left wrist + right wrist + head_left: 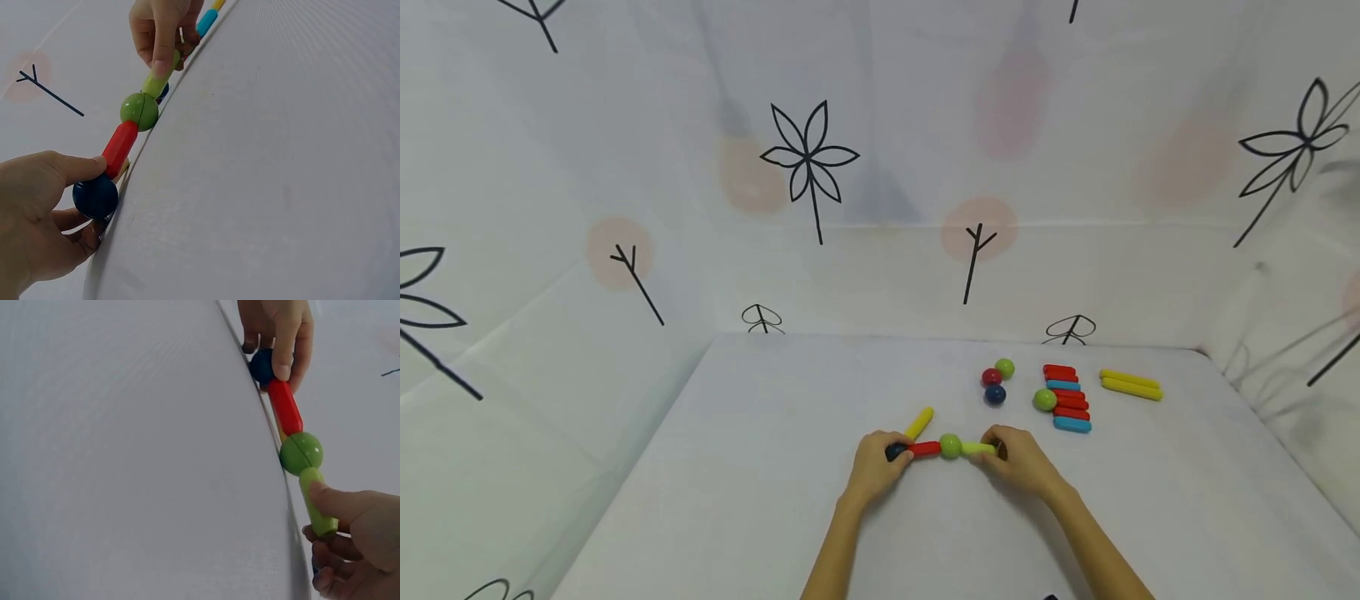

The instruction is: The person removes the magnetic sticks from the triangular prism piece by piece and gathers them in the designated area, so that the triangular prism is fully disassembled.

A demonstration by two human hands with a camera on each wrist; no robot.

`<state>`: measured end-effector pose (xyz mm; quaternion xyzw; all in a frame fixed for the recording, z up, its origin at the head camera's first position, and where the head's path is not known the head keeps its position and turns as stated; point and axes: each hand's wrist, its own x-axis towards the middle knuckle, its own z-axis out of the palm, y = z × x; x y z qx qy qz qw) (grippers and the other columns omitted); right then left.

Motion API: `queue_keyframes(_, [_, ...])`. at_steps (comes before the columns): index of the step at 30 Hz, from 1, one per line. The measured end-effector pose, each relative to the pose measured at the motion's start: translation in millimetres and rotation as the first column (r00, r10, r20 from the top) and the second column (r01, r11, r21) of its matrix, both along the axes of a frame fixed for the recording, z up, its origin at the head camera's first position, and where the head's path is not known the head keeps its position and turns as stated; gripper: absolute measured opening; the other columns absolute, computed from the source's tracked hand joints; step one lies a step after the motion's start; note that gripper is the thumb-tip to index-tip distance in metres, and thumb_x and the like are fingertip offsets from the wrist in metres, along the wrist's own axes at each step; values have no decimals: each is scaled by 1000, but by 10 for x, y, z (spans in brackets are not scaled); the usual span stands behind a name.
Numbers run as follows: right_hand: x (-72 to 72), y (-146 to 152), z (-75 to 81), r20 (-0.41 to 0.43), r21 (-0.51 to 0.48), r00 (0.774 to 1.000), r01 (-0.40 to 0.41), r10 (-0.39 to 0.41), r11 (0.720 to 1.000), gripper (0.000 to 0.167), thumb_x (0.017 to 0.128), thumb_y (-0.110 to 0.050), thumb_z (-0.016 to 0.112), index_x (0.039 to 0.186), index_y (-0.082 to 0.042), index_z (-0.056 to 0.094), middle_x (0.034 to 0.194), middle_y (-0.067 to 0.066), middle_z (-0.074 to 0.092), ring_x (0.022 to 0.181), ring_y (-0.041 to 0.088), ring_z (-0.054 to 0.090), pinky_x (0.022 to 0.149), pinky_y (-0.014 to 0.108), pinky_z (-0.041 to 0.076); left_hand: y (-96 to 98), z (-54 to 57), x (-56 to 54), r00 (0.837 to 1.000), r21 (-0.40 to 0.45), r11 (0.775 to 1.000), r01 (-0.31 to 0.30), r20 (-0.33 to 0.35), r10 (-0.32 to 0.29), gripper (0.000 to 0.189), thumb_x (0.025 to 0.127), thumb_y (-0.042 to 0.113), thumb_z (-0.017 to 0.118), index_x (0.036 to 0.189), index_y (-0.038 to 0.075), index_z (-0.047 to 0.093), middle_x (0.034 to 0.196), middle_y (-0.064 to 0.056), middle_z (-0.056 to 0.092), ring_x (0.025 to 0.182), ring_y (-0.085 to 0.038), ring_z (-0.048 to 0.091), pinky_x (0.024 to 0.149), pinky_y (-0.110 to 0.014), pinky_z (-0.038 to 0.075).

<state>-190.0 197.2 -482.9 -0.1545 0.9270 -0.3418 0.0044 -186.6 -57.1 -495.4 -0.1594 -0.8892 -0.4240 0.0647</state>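
Observation:
My left hand (874, 465) grips a navy ball (95, 197) between thumb and fingers. From the ball a short red rod (925, 449) runs right to a green ball (951, 446), and a lime-green rod (317, 503) continues from its other side. The far end of that lime rod is pinched by my right hand (1021, 460), thumb on top and fingers beneath in the right wrist view. Together the pieces make a nearly straight chain low over the white table. A yellow rod (920, 423) slants back and right from beside the navy ball, its near end hidden by my left hand.
Behind my right hand lie a loose green ball (1004, 367), a dark red ball (992, 377) and another navy ball (995, 394). Farther right, a green ball (1045, 400) sits against a column of red and blue rods (1071, 414). Two yellow rods (1131, 386) lie beyond.

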Motion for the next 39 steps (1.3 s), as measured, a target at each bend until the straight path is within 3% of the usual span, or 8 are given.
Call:
queue_keyframes(8, [60, -103, 82, -47, -29, 983, 176, -178, 984, 16, 79, -14, 73, 86, -3, 65, 70, -1, 54, 67, 14, 47, 59, 23, 42, 10, -13, -1, 1000, 3, 1000, -18, -8, 18, 16, 80, 12, 70, 96, 8, 73, 93, -7, 67, 89, -22, 57, 78, -36, 42])
queue_keyframes(13, [65, 29, 104, -57, -176, 971, 218, -231, 960, 23, 81, -14, 74, 97, 0, 67, 81, 4, 63, 72, 15, 51, 62, 20, 45, 0, -28, -7, 1000, 21, 1000, -12, 6, 12, 17, 80, 12, 70, 97, 8, 73, 92, -6, 66, 88, -21, 57, 78, -35, 41])
queue_keyframes(20, [80, 545, 213, 6, -283, 952, 296, -307, 912, 40, 88, -26, 66, 116, 3, 62, 98, 15, 63, 79, 14, 53, 66, 17, 47, -88, -40, -15, 998, 96, 994, 44, 34, -47, 37, 77, 10, 72, 113, 4, 64, 95, -9, 65, 83, -19, 55, 73, -26, 43])
queue_keyframes(26, [68, 1174, 236, 80, -263, 909, 415, -409, 871, 52, 93, -32, 58, 126, 7, 52, 117, 27, 56, 76, -9, 49, 66, 13, 48, -159, -53, -9, 995, 184, 982, 50, 80, -66, 47, 74, 8, 74, 116, -1, 55, 96, -13, 63, 80, -17, 54, 65, -20, 42])
queue_keyframes(30, [20, 1543, 155, 109, -271, 860, 508, -499, 817, 54, 90, -32, 63, 123, 9, 52, 99, 5, 62, 70, -13, 49, 61, 13, 48, -175, -59, -11, 993, 193, 981, 34, 105, -55, 41, 74, 11, 76, 109, -1, 57, 96, -12, 63, 81, -17, 54, 69, -21, 43])
queue_keyframes(34, [-47, 1823, 58, 118, -299, 824, 562, -554, 772, 49, 87, -27, 67, 115, 12, 54, 78, -27, 50, 65, -12, 50, 56, 15, 48, -181, -61, -20, 992, 182, 983, 21, 116, -43, 37, 74, 13, 76, 104, 0, 59, 92, -10, 63, 80, -17, 54, 69, -22, 43])
queue_keyframes(37, [-97, 1959, 6, 141, -255, 810, 585, -569, 770, 51, 88, -28, 65, 115, 13, 53, 75, -28, 49, 64, -13, 47, 55, 15, 47, -183, -63, -23, 992, 172, 985, 20, 116, -41, 35, 75, 14, 76, 102, 0, 60, 90, -9, 63, 78, -16, 54, 68, -22, 44])
queue_keyframes(39, [-132, 2015, -16, 156, -211, 804, 594, -573, 776, 53, 88, -29, 64, 118, 13, 52, 79, -17, 57, 64, -14, 45, 55, 15, 46, -185, -62, -23, 992, 169, 985, 20, 117, -40, 35, 75, 14, 76, 102, 0, 60, 89, -9, 63, 78, -16, 54, 68, -21, 45])
